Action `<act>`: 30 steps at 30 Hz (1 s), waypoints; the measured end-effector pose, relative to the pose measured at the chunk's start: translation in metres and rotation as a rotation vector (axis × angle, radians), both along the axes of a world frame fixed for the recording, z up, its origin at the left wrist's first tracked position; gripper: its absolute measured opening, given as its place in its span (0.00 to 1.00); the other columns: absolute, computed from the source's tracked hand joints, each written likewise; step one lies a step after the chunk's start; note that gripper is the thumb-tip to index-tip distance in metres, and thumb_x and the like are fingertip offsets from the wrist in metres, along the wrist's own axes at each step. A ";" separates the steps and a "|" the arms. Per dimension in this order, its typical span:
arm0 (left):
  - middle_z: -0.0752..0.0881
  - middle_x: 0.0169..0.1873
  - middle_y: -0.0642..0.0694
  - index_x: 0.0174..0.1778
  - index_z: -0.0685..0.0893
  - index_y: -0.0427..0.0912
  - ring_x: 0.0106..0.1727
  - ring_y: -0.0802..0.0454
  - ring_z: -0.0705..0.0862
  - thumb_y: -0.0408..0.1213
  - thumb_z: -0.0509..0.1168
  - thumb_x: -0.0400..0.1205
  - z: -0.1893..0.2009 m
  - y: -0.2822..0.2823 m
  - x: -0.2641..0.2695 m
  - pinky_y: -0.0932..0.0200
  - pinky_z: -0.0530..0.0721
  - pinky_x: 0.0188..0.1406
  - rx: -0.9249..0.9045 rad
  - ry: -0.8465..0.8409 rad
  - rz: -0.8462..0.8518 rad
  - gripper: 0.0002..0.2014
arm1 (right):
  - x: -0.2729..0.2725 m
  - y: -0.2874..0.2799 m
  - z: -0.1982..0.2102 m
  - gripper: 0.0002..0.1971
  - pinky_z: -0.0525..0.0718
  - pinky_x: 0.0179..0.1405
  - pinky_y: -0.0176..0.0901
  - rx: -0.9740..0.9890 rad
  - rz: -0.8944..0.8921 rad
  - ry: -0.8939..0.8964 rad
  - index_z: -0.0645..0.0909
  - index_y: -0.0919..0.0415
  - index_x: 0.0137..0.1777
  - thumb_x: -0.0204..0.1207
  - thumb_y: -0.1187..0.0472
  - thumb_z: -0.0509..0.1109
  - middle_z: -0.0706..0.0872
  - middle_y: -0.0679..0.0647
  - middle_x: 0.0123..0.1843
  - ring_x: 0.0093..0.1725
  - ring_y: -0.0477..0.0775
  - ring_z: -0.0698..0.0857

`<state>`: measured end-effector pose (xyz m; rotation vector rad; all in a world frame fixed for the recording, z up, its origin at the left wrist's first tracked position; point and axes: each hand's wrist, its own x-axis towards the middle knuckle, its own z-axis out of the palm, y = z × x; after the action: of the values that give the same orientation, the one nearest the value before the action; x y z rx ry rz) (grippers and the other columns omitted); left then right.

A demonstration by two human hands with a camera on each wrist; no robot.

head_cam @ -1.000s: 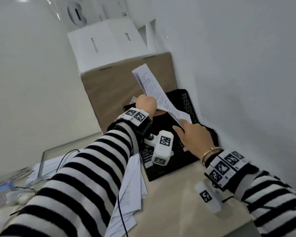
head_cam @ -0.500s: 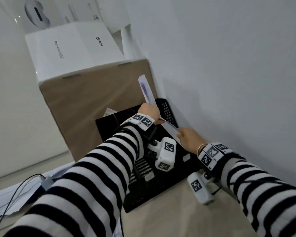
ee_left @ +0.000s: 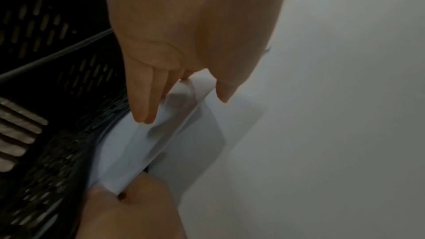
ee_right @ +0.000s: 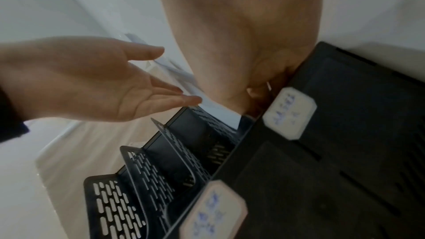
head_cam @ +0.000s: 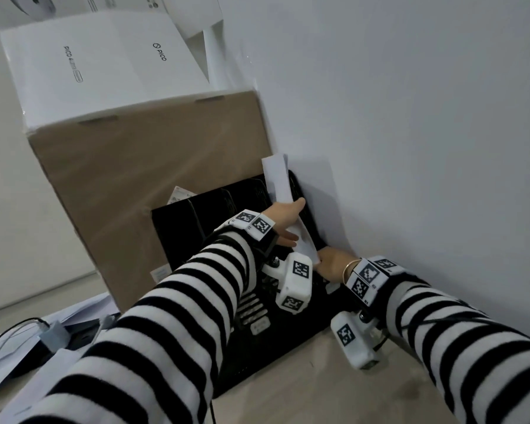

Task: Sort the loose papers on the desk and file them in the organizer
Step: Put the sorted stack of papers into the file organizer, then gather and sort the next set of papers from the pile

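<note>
A black mesh organizer (head_cam: 196, 228) with several upright dividers stands on the desk against the wall. A thin bundle of white papers (head_cam: 277, 179) stands on edge in its rightmost slot, next to the wall. My left hand (head_cam: 289, 218) is at the papers' upper edge. In the left wrist view its straight fingers (ee_left: 142, 108) and thumb lie loosely on either side of the papers (ee_left: 142, 144). My right hand (head_cam: 326, 261) pinches the papers' lower near corner, with its fingers curled (ee_right: 257, 90) at the organizer's front edge (ee_right: 230, 161).
A brown cardboard box (head_cam: 135, 179) with a white box (head_cam: 104, 62) on top stands just behind and left of the organizer. The wall (head_cam: 410, 148) runs close on the right. Loose papers (head_cam: 83, 310), a cable and a grey adapter (head_cam: 54, 335) lie at the left.
The papers have turned on edge and come down from above the organizer into the slot by the wall. Both hands have gone down with them, and the left hand's grip has loosened.
</note>
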<state>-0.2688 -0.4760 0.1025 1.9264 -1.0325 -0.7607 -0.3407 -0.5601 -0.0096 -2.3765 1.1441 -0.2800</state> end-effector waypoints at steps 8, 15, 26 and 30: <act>0.68 0.79 0.41 0.85 0.50 0.40 0.73 0.41 0.77 0.43 0.62 0.86 -0.004 0.065 0.023 0.48 0.78 0.69 -0.007 -0.005 -0.021 0.36 | -0.023 0.033 0.022 0.20 0.77 0.50 0.46 -0.128 -0.151 -0.102 0.80 0.73 0.58 0.85 0.54 0.59 0.84 0.69 0.61 0.60 0.66 0.83; 0.89 0.50 0.39 0.56 0.82 0.36 0.33 0.60 0.87 0.27 0.57 0.85 -0.003 0.177 0.083 0.69 0.79 0.29 -0.443 -0.065 0.322 0.10 | -0.050 0.111 0.077 0.11 0.80 0.50 0.48 -0.314 -0.221 -0.480 0.87 0.61 0.48 0.79 0.58 0.63 0.89 0.60 0.50 0.53 0.65 0.85; 0.86 0.43 0.37 0.46 0.84 0.36 0.47 0.42 0.83 0.28 0.62 0.82 -0.125 0.407 0.167 0.61 0.74 0.40 -0.295 0.073 0.931 0.05 | 0.063 0.282 0.008 0.13 0.76 0.66 0.57 0.634 0.172 -0.501 0.82 0.69 0.61 0.79 0.66 0.68 0.82 0.66 0.66 0.68 0.63 0.78; 0.79 0.35 0.39 0.38 0.83 0.36 0.42 0.45 0.76 0.24 0.64 0.79 -0.150 0.442 0.175 0.58 0.71 0.40 -0.155 0.049 0.949 0.06 | 0.098 0.301 -0.020 0.16 0.70 0.63 0.49 0.749 0.109 -0.531 0.77 0.67 0.65 0.78 0.71 0.67 0.77 0.62 0.69 0.73 0.61 0.72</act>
<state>-0.0935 -0.0341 -0.0474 1.9443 -0.0638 -0.1674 -0.2426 -0.2593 -0.0294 -1.5633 0.6922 -0.3427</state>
